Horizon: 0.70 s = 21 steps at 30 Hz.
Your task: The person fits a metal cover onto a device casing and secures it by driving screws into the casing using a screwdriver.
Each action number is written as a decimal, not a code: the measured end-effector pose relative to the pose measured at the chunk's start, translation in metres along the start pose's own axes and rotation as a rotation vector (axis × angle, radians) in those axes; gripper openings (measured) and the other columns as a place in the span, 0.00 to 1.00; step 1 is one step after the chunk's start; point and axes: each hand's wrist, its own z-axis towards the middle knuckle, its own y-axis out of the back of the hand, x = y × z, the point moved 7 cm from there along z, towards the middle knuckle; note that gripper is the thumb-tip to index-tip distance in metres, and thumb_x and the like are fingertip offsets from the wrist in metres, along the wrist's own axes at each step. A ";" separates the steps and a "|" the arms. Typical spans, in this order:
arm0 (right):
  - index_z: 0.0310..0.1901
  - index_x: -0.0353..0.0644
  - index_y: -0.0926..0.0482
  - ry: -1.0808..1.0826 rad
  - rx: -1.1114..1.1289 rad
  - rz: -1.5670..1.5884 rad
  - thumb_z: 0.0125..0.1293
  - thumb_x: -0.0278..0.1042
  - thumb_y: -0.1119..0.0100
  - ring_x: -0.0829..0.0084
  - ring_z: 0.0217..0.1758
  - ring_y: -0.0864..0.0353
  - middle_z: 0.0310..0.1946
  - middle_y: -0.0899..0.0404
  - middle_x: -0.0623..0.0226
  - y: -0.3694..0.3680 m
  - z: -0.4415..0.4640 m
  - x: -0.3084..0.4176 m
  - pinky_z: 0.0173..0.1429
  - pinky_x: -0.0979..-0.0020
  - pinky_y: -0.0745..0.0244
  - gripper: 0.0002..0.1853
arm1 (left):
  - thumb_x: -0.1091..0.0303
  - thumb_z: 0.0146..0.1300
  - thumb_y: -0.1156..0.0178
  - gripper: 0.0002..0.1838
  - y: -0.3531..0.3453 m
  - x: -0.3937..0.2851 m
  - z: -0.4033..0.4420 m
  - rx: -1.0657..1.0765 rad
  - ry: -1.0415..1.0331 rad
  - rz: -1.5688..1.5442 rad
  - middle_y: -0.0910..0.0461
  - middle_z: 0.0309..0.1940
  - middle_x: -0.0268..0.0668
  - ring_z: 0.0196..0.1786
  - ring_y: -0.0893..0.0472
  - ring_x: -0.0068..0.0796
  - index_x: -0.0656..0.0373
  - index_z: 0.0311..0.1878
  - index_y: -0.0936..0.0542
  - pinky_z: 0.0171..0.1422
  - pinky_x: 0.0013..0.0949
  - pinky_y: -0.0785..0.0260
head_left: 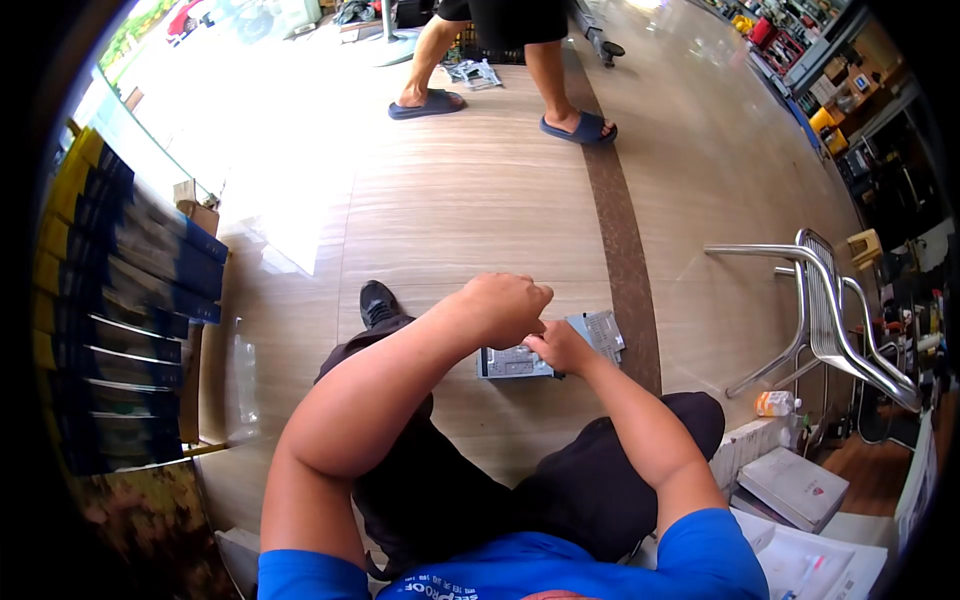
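A grey metal case (520, 364) sits on the floor between my legs, with small parts or openings on its top that are too small to make out. Beside it, on the right, is a grey metal panel (602, 332) with a printed label; whether it joins the case is hidden by my hand. My left hand (506, 309) is above the case, fingers curled, and what they hold, if anything, is hidden. Just below it, my right hand (562, 349) is closed at the case's right end, its thumb and fingertips close to the left hand. Its grip is hidden too.
A person in dark blue slippers (428, 104) stands ahead, near metal pieces (474, 73) on the floor. Stacked blue and yellow boxes (120, 330) line the left. To the right are a metal chair (825, 310), a bottle (777, 403) and a white box (795, 488).
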 end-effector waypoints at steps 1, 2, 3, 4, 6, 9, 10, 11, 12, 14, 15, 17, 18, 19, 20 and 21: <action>0.44 0.40 0.19 -0.006 -0.005 0.002 0.64 0.30 0.43 0.47 0.36 0.19 0.30 0.19 0.48 0.000 -0.001 -0.002 0.41 0.55 0.26 0.09 | 0.59 0.66 0.41 0.19 -0.001 -0.001 0.000 0.005 -0.006 0.001 0.21 0.52 0.48 0.57 0.21 0.46 0.60 0.54 0.25 0.60 0.43 0.29; 0.44 0.39 0.19 -0.025 0.014 0.020 0.64 0.31 0.43 0.47 0.36 0.19 0.31 0.19 0.47 -0.002 -0.002 -0.006 0.41 0.55 0.26 0.09 | 0.59 0.66 0.41 0.19 -0.002 -0.001 0.001 0.008 0.001 -0.004 0.21 0.52 0.48 0.57 0.21 0.47 0.61 0.54 0.25 0.60 0.44 0.29; 0.43 0.39 0.19 -0.046 0.030 0.039 0.64 0.31 0.43 0.48 0.36 0.18 0.31 0.18 0.47 -0.002 -0.004 -0.005 0.41 0.56 0.26 0.09 | 0.59 0.66 0.41 0.19 -0.002 -0.002 0.001 0.011 0.005 -0.007 0.21 0.52 0.48 0.57 0.22 0.47 0.61 0.54 0.25 0.60 0.44 0.30; 0.43 0.39 0.19 -0.059 0.019 0.044 0.64 0.31 0.43 0.48 0.36 0.18 0.31 0.18 0.47 0.000 -0.004 -0.004 0.41 0.56 0.26 0.09 | 0.59 0.66 0.41 0.19 -0.002 -0.004 0.000 0.021 -0.009 -0.004 0.21 0.52 0.48 0.57 0.22 0.47 0.61 0.54 0.25 0.60 0.44 0.30; 0.42 0.38 0.18 -0.024 0.039 0.009 0.64 0.32 0.42 0.48 0.38 0.17 0.32 0.18 0.47 0.002 -0.004 0.001 0.42 0.57 0.24 0.09 | 0.58 0.66 0.40 0.22 0.001 -0.004 -0.001 0.008 0.011 0.013 0.21 0.53 0.48 0.58 0.22 0.47 0.62 0.57 0.25 0.62 0.43 0.30; 0.41 0.39 0.17 0.027 -0.024 0.012 0.64 0.33 0.43 0.49 0.39 0.16 0.33 0.17 0.48 -0.002 0.004 -0.011 0.44 0.58 0.23 0.09 | 0.58 0.66 0.40 0.25 0.002 0.001 0.002 -0.022 0.012 0.027 0.22 0.55 0.48 0.60 0.23 0.46 0.61 0.61 0.27 0.63 0.43 0.31; 0.41 0.40 0.17 0.040 -0.032 0.023 0.64 0.35 0.43 0.50 0.40 0.16 0.34 0.17 0.49 -0.002 0.006 -0.011 0.46 0.58 0.23 0.10 | 0.59 0.65 0.40 0.27 0.005 0.000 0.001 -0.003 0.033 0.025 0.23 0.57 0.48 0.61 0.24 0.46 0.61 0.64 0.29 0.64 0.42 0.31; 0.41 0.40 0.17 0.025 -0.053 0.021 0.64 0.35 0.43 0.50 0.40 0.16 0.34 0.17 0.49 -0.001 0.005 -0.013 0.46 0.58 0.23 0.10 | 0.59 0.65 0.40 0.27 0.007 -0.003 0.001 0.003 0.010 0.033 0.23 0.57 0.48 0.61 0.24 0.46 0.61 0.64 0.29 0.64 0.42 0.31; 0.42 0.40 0.17 0.019 -0.022 0.012 0.65 0.36 0.43 0.50 0.41 0.16 0.34 0.16 0.49 -0.002 0.002 -0.008 0.47 0.57 0.23 0.11 | 0.60 0.65 0.40 0.27 0.007 -0.003 0.000 -0.001 0.026 0.022 0.23 0.57 0.48 0.61 0.24 0.46 0.61 0.64 0.28 0.64 0.42 0.31; 0.42 0.41 0.17 0.042 0.014 -0.020 0.65 0.39 0.44 0.51 0.42 0.17 0.35 0.16 0.50 -0.008 0.000 -0.009 0.49 0.57 0.23 0.12 | 0.61 0.64 0.39 0.26 0.006 -0.002 -0.002 -0.013 0.043 0.016 0.23 0.58 0.47 0.61 0.25 0.47 0.60 0.64 0.28 0.65 0.42 0.32; 0.42 0.42 0.17 0.071 0.017 -0.046 0.66 0.40 0.44 0.51 0.42 0.17 0.35 0.16 0.51 -0.010 0.001 -0.015 0.50 0.56 0.24 0.12 | 0.62 0.63 0.39 0.26 0.006 -0.002 -0.001 -0.023 0.040 0.022 0.23 0.59 0.47 0.62 0.25 0.47 0.60 0.64 0.28 0.65 0.42 0.32; 0.41 0.41 0.17 0.051 0.019 -0.076 0.65 0.43 0.43 0.50 0.43 0.17 0.35 0.16 0.49 -0.010 0.006 -0.022 0.51 0.57 0.24 0.14 | 0.62 0.64 0.38 0.26 0.013 -0.006 -0.002 -0.020 0.055 0.026 0.24 0.59 0.48 0.62 0.25 0.47 0.59 0.64 0.28 0.64 0.42 0.32; 0.40 0.40 0.17 0.050 -0.011 -0.096 0.64 0.44 0.41 0.50 0.43 0.17 0.35 0.16 0.49 -0.010 0.007 -0.024 0.51 0.57 0.24 0.15 | 0.62 0.64 0.38 0.26 0.014 -0.009 -0.003 -0.022 0.052 0.023 0.24 0.59 0.48 0.62 0.25 0.47 0.59 0.64 0.28 0.64 0.43 0.31; 0.40 0.39 0.17 0.054 -0.040 -0.118 0.63 0.45 0.40 0.50 0.43 0.17 0.34 0.17 0.48 -0.007 0.008 -0.024 0.51 0.57 0.24 0.16 | 0.61 0.64 0.39 0.26 0.016 -0.010 -0.003 -0.028 0.052 0.022 0.24 0.59 0.48 0.62 0.25 0.47 0.59 0.64 0.28 0.64 0.43 0.31; 0.40 0.39 0.17 0.040 -0.058 -0.122 0.63 0.45 0.40 0.50 0.43 0.17 0.34 0.17 0.48 -0.005 0.006 -0.025 0.51 0.57 0.24 0.16 | 0.61 0.64 0.39 0.26 0.016 -0.013 -0.003 -0.025 0.030 0.030 0.24 0.59 0.48 0.62 0.25 0.47 0.59 0.64 0.28 0.64 0.43 0.31; 0.37 0.38 0.17 0.020 -0.062 -0.106 0.62 0.42 0.37 0.50 0.41 0.17 0.32 0.17 0.48 -0.007 0.001 -0.024 0.49 0.57 0.24 0.14 | 0.61 0.64 0.39 0.26 0.013 -0.015 -0.004 -0.012 0.038 0.025 0.24 0.59 0.48 0.62 0.25 0.47 0.59 0.64 0.28 0.64 0.43 0.31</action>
